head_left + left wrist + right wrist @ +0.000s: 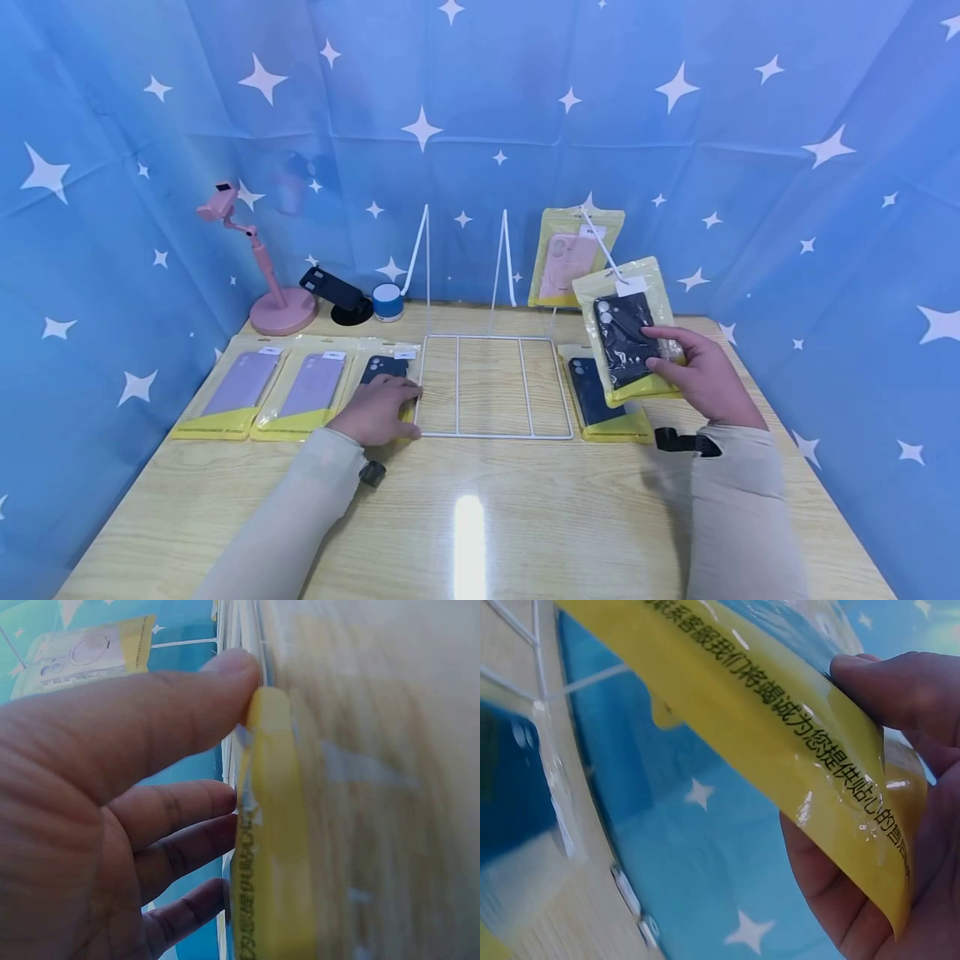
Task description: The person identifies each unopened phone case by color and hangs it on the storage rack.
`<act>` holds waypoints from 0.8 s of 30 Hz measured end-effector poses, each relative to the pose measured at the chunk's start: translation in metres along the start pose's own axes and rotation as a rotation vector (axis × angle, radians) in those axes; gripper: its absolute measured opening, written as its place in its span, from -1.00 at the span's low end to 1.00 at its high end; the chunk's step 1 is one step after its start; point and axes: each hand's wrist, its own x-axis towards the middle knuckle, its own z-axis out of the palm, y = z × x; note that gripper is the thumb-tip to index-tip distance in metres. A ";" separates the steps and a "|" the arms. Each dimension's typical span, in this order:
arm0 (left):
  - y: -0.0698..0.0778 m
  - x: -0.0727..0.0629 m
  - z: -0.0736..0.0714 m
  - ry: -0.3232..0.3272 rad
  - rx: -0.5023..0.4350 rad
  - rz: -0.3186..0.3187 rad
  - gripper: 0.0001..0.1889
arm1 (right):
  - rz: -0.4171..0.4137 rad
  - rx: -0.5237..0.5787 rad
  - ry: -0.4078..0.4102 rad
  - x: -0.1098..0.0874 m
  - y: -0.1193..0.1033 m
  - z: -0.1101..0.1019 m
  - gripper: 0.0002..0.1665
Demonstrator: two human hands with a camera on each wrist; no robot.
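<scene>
My right hand [708,375] grips the right side of a yellow-edged clear pouch with a black phone case [624,333] in it, thumb on the front and fingers behind. The pouch is tilted at the front end of the rack's right hook [609,257]; whether the hook passes through its hole I cannot tell. A pouch with a pink phone case [567,262] hangs further back on that hook. My left hand [381,410] rests on a flat pouch with a dark phone case [385,367], its thumb and fingertips touching the yellow edge [274,825].
The white wire rack [495,436] stands mid-table with two more hooks. Pouches with purple cases [243,383] lie on the left, and a dark-case pouch [596,400] lies right. Behind are a pink stand [283,311], a black phone holder [337,292] and a blue cylinder [387,302].
</scene>
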 end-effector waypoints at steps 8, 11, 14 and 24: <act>0.001 -0.002 -0.002 0.000 -0.001 0.002 -0.22 | -0.063 0.050 -0.094 0.009 -0.016 0.025 -0.46; 0.002 -0.002 -0.002 0.004 -0.001 0.007 -0.23 | -0.095 0.069 -0.119 0.009 -0.026 0.032 -0.47; 0.002 -0.003 -0.003 0.004 0.002 0.009 -0.23 | -0.120 0.092 -0.146 0.007 -0.037 0.038 -0.49; 0.002 -0.003 -0.003 -0.001 -0.002 0.006 -0.22 | -0.158 0.106 -0.224 -0.001 -0.062 0.049 -0.53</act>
